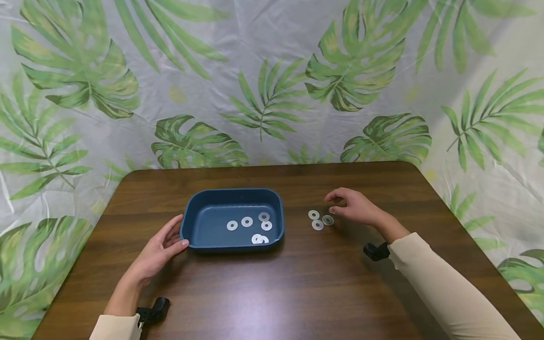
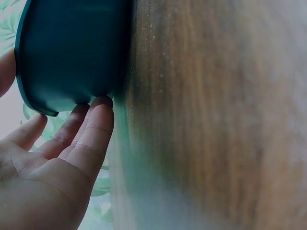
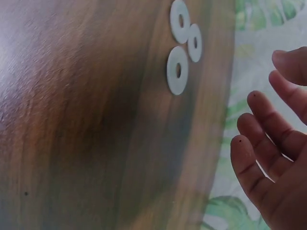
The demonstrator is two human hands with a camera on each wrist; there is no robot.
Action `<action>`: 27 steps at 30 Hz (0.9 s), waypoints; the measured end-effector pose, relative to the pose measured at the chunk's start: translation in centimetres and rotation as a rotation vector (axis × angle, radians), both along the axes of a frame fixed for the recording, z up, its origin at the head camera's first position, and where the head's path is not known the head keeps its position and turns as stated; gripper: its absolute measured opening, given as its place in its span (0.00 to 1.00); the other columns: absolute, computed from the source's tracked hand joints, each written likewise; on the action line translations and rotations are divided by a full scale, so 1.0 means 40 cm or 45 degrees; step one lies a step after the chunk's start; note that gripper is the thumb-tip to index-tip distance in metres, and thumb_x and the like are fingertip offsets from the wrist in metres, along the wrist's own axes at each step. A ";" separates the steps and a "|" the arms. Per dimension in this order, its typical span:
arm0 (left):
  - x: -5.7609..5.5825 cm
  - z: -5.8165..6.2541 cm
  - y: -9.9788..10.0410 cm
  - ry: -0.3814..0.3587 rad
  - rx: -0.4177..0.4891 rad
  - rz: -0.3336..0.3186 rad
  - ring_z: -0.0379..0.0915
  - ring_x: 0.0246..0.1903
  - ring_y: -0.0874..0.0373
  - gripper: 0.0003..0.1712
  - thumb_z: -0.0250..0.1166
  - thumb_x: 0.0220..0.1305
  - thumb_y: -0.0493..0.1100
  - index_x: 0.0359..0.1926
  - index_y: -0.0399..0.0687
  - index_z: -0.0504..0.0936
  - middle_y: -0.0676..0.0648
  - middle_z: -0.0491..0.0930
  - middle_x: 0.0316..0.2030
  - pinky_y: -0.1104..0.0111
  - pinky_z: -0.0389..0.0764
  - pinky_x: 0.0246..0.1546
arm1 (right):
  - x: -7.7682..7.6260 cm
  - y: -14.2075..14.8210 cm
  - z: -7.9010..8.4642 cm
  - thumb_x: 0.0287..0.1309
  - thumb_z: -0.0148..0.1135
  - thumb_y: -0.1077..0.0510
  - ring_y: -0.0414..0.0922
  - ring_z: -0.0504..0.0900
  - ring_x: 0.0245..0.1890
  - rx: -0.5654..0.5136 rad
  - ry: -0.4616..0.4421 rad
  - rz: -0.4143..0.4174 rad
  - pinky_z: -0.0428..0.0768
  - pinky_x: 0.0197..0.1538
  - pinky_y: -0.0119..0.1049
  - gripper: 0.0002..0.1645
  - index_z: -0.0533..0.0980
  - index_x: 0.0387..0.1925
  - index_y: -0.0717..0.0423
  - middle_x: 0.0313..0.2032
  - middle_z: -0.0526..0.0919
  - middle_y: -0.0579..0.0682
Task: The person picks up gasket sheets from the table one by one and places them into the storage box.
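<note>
Several flat metal washers [image 1: 247, 221] lie inside a blue rectangular tray [image 1: 189, 222], two of them overlapping at its front right. My left hand [image 1: 158, 248] rests against the tray's left end, thumb at the front corner of the rim. In the left wrist view its fairly straight fingers [image 2: 91, 134] touch the outside of the tray wall [image 2: 72, 52]. To the right of the tray, three more washers [image 1: 317, 225] sit close together on the wood. My right hand [image 1: 354, 206] hovers just beyond and right of them, fingers loosely bent and apart, holding nothing.
A brown wooden table [image 1: 323, 288] bears everything. Behind it hangs a pale cloth [image 1: 280, 42] printed with green leaves. Each wrist wears a black strap-on camera, such as the right one [image 1: 376, 251].
</note>
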State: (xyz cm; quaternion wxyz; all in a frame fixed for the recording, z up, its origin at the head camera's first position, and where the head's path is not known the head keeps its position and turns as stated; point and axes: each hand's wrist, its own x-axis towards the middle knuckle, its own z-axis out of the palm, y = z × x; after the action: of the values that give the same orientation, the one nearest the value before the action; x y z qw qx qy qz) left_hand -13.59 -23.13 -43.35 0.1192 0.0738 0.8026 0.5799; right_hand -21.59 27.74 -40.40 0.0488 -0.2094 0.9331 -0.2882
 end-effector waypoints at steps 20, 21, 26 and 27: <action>-0.001 0.003 -0.002 0.005 -0.007 -0.008 0.66 0.65 0.35 0.43 0.59 0.72 0.40 0.78 0.41 0.46 0.26 0.56 0.72 0.84 0.74 0.47 | 0.007 0.016 -0.070 0.54 0.68 0.64 0.54 0.81 0.48 0.154 0.061 0.078 0.78 0.53 0.53 0.15 0.81 0.45 0.61 0.45 0.84 0.56; 0.000 0.002 -0.002 0.002 -0.007 -0.009 0.66 0.66 0.33 0.43 0.59 0.72 0.40 0.78 0.41 0.45 0.26 0.56 0.72 0.84 0.74 0.47 | 0.008 0.016 -0.073 0.54 0.68 0.63 0.54 0.81 0.47 0.158 0.056 0.070 0.77 0.53 0.53 0.15 0.81 0.45 0.60 0.45 0.83 0.56; -0.002 0.001 -0.003 -0.008 -0.007 -0.012 0.63 0.67 0.31 0.43 0.59 0.72 0.41 0.78 0.41 0.45 0.26 0.56 0.73 0.85 0.73 0.48 | 0.008 0.016 -0.082 0.53 0.69 0.63 0.51 0.80 0.44 0.170 0.070 0.067 0.77 0.50 0.50 0.16 0.81 0.45 0.59 0.43 0.83 0.56; -0.002 0.001 -0.003 -0.009 -0.008 -0.011 0.63 0.67 0.32 0.43 0.59 0.72 0.41 0.78 0.41 0.45 0.26 0.56 0.73 0.85 0.73 0.48 | 0.007 0.015 -0.083 0.53 0.69 0.62 0.51 0.80 0.43 0.170 0.076 0.070 0.77 0.49 0.50 0.16 0.81 0.45 0.59 0.43 0.83 0.56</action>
State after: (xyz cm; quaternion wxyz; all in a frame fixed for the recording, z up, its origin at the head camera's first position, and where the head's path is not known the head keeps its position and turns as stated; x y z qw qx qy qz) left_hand -13.66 -23.23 -43.30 0.1249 0.0749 0.8037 0.5770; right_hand -21.31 28.36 -43.73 0.0426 -0.2398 0.9452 -0.2175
